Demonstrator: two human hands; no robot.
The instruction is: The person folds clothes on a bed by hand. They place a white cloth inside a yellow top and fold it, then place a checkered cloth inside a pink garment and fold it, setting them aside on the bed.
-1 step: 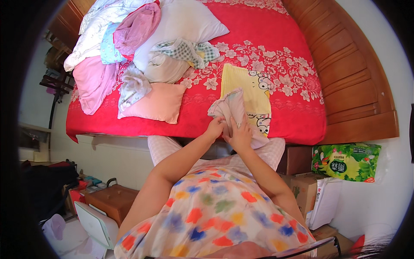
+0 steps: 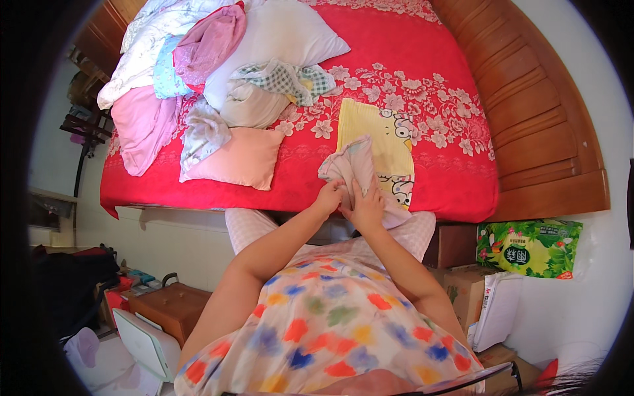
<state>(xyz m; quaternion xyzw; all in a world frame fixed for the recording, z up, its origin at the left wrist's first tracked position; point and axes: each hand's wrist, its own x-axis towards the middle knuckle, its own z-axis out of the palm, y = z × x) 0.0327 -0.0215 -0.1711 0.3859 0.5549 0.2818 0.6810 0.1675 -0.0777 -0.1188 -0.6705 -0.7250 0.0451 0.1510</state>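
A pale pink cloth point(image 2: 356, 162), bunched and partly folded, is held over the bed's near edge. My left hand point(image 2: 330, 197) pinches its left lower side with curled fingers. Close beside it, my right hand point(image 2: 367, 206) grips the same cloth, with fingers lying over its front; part of the cloth hangs toward my lap. Under and beyond it, a yellow cloth point(image 2: 360, 129) with cartoon faces lies spread on the red floral bedspread point(image 2: 449, 191). To the left rests a peach pillow point(image 2: 241, 158) with a pale, crumpled cloth point(image 2: 205, 132) over its left end.
Farther back on the bed are a white pillow point(image 2: 297, 36), a green checked cloth point(image 2: 271, 76) and a pink pillow point(image 2: 142, 129). A wooden headboard point(image 2: 538, 112) bounds the right. A brown case point(image 2: 172, 307) stands at lower left; a green package point(image 2: 528, 247) lies at right.
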